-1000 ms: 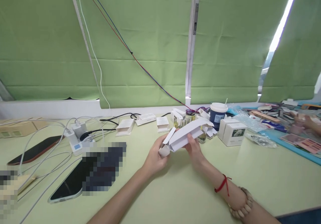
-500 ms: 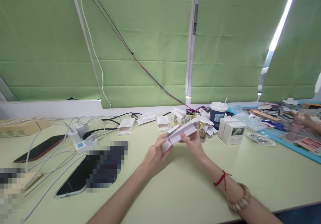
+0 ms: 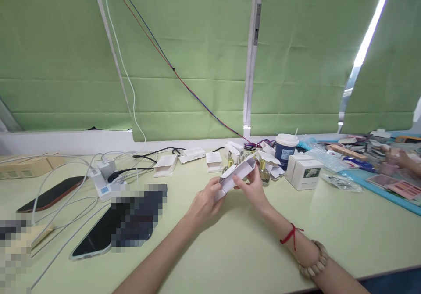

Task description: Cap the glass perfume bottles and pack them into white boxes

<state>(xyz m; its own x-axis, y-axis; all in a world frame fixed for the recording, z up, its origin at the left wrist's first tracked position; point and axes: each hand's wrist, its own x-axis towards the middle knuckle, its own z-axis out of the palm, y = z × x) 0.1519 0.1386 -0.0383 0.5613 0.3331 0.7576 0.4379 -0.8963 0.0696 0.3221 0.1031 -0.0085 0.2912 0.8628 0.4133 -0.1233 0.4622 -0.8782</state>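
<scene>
A thin white carton [image 3: 236, 178] is held tilted over the middle of the table, its right end raised. Its left end is gripped by my left hand [image 3: 206, 197], fingers closed round it. The fingers of my right hand [image 3: 251, 188] hold it near the right end, the thumb on the near face. Just behind the carton stand several small glass bottles with gold caps, partly hidden by it; one round bottle [image 3: 264, 173] shows right of my right hand.
Open white boxes [image 3: 165, 166] lie along the back. A lidded cup [image 3: 285, 149] and two white boxes [image 3: 305, 172] stand right. Phones [image 3: 98, 237], a power strip [image 3: 102, 188] and cables lie left. Far right, a person's hand [image 3: 403, 160] is among clutter.
The carton in my hands has turned slightly and looks narrower and more closed up, its flaps less spread. My right hand has shifted slightly left. More of the bottles shows behind.
</scene>
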